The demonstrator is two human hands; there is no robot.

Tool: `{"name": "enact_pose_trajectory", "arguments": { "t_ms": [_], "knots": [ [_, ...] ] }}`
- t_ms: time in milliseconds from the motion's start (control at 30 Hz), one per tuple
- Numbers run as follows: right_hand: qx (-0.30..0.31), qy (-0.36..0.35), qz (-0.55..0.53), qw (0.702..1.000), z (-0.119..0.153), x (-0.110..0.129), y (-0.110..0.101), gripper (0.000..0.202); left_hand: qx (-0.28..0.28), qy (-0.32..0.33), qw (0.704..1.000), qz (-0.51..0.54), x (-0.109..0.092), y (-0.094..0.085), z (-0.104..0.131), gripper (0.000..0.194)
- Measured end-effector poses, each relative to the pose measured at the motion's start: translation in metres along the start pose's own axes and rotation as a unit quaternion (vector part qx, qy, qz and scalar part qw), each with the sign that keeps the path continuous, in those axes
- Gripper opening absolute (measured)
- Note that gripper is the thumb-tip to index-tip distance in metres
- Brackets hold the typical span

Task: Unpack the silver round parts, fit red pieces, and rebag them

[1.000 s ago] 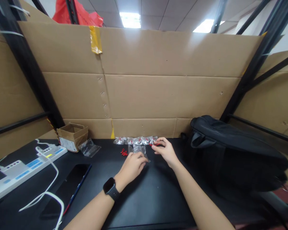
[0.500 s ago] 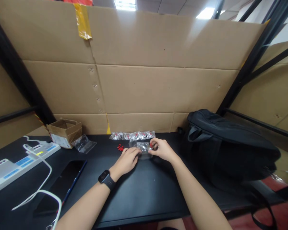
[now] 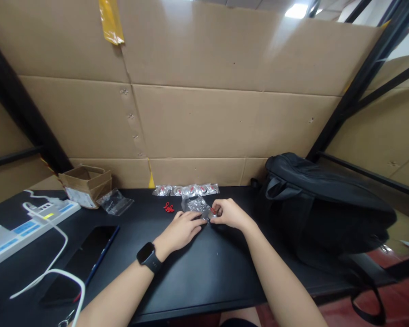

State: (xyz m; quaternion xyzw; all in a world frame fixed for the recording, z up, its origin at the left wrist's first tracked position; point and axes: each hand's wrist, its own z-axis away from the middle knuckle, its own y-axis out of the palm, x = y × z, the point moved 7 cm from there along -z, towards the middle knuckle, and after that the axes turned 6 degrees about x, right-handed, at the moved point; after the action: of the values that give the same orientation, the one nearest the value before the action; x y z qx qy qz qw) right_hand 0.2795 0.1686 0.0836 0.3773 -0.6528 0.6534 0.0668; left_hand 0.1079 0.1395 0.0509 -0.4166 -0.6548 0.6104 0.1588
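My right hand (image 3: 227, 213) pinches a small silvery item with a bit of red (image 3: 212, 212) at the middle of the black table. Beside it my left hand (image 3: 184, 229), with a dark watch on the wrist, rests its fingertips on the near edge of a crumpled clear plastic bag (image 3: 197, 205). Behind the bag lies a row of several small clear packets (image 3: 191, 190) with red and silver contents. A small heap of red cord pieces (image 3: 168, 207) sits left of the bag.
On the left are an open cardboard box (image 3: 87, 184), an empty clear bag (image 3: 116, 202), a white power strip (image 3: 30, 227) with cables, and a dark phone (image 3: 83, 261). A black backpack (image 3: 327, 209) fills the right side. Cardboard panels (image 3: 197, 127) stand behind the table.
The silvery item in my right hand now shows apart from the crumpled bag. My left fingertips have shifted slightly right and nearer to my right hand. The camera view has tilted a little.
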Motion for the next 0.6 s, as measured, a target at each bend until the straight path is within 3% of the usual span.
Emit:
{"name": "enact_pose_trajectory", "arguments": {
  "t_ms": [333,600],
  "knots": [
    [-0.021,0.052,0.113,0.992,-0.006,-0.001,0.009,0.027,0.021,0.006,0.999,-0.032,0.001,0.009,0.005,0.044],
    [0.005,0.034,0.089,0.995,-0.012,-0.002,0.017,0.021,0.045,0.013,0.999,-0.021,0.004,0.010,0.007,0.043]
  ]
}}
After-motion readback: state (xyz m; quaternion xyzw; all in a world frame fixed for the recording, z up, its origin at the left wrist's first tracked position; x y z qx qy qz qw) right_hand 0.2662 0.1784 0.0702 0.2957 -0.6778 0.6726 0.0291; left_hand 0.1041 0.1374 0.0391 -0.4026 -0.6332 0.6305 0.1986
